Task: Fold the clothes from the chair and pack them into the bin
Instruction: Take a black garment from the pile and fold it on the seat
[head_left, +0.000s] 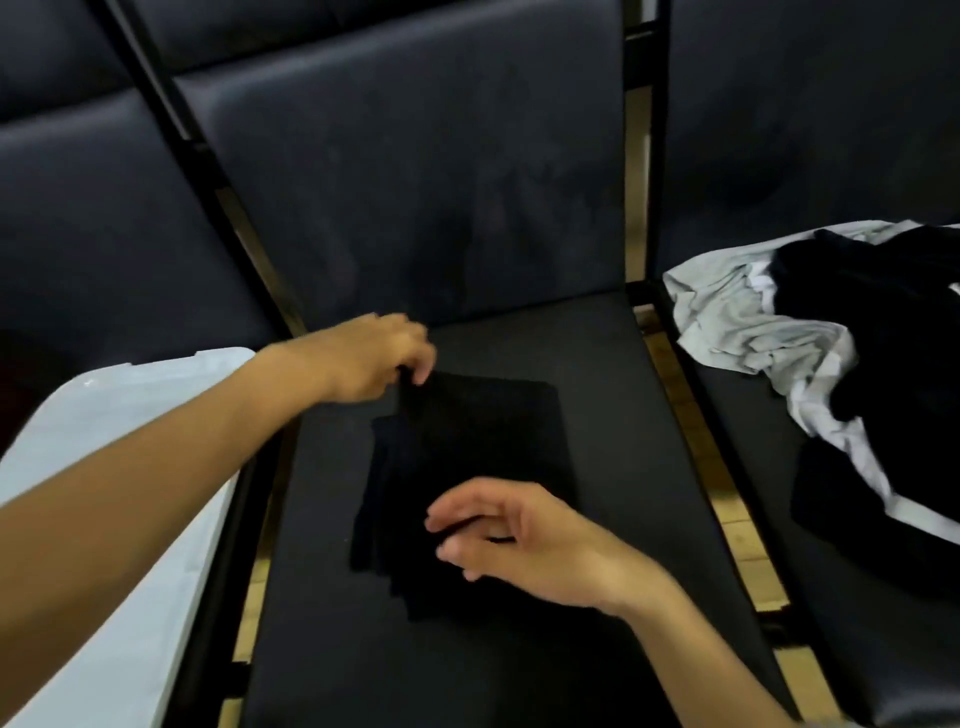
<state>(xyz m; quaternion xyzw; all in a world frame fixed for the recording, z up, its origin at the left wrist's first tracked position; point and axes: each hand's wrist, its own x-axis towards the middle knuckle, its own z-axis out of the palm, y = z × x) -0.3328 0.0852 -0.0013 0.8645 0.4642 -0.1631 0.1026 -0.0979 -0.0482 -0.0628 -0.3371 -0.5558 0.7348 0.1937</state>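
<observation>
1. Chair seat (597, 415): it carries the folded black garment (467, 467), which lies between our two grips; the white bin (130, 519) stands outward of the left grip.
2. Unfolded pile (831, 364): on the next seat, well beyond the right grip.
3. Garment: we judge it light, soft and limp; best taken under both short edges.
4. Left hand (374, 358): its grip pinches the far corner.
5. Right hand (519, 540): fingers loosely curled at the near edge, palm turned leftward; we cannot tell whether cloth is held.
</observation>
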